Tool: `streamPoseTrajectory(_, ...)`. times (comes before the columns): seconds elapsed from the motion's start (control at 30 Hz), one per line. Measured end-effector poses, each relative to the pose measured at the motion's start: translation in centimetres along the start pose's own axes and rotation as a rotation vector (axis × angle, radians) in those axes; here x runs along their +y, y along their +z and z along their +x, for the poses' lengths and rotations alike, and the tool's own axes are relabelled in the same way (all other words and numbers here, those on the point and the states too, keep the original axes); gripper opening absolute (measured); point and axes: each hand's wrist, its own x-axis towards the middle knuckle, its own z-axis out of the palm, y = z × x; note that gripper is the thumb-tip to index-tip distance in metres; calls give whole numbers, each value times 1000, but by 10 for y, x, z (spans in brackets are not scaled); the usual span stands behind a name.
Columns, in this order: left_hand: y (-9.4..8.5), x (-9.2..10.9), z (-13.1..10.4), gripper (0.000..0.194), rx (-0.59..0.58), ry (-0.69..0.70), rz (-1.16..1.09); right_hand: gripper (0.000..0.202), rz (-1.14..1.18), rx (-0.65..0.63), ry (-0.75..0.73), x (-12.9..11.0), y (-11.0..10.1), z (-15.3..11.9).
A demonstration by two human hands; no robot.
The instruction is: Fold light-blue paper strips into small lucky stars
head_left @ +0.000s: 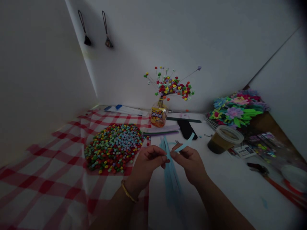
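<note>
We pinch a blue paper strip (184, 144), left hand (149, 164) and right hand (189, 162); folding, likely; next move wants light pressure. Paper stars (115, 145), ten o'clock.

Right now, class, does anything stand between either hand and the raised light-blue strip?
Nothing visible does: the right hand pinches the light-blue strip, and the left hand is right at its lower end. More blue strips lie beneath; the black phone lies beyond.
</note>
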Motion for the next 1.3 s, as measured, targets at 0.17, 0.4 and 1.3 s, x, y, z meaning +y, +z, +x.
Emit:
streamPoseTrajectory(0.17,-2,0,-1,10,-50,17,-19,11,68,-51,89,2,0,1)
streamPoseTrajectory(0.4,0,2,1,15,-64,-6,-10,13,121,-106,110,2,2,-1)
streamPoseTrajectory(1.3,2,1,-1,4,51,80,77,12,37,49,16,3,2,0)
